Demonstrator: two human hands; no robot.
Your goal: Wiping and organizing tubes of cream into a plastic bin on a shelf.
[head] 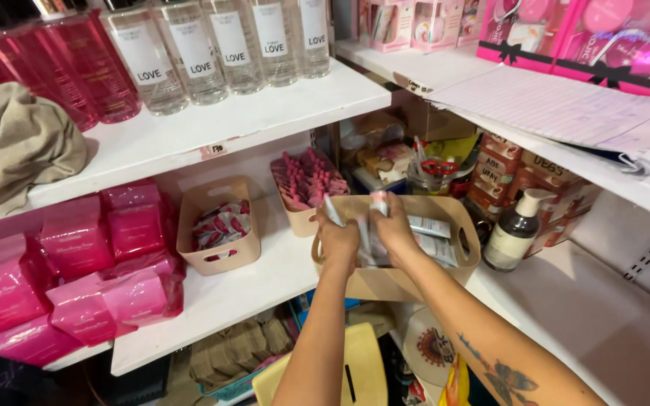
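Observation:
Both my hands reach into a beige plastic bin point(469, 256) that sits at the corner of the white lower shelf. My left hand point(338, 239) grips a thin white tube that sticks up from its fist. My right hand point(393, 225) is closed on several flat white sachets point(435, 239) standing in the bin. The fingers of both hands are partly hidden behind the packets.
A second beige bin point(216, 259) with red-and-white sachets and a third with pink tubes point(308, 180) stand to the left. Pink boxes point(77, 263) fill the lower left. Clear spray bottles point(197, 53) line the upper shelf beside a beige cloth point(16, 143). A pump bottle point(515, 233) stands right.

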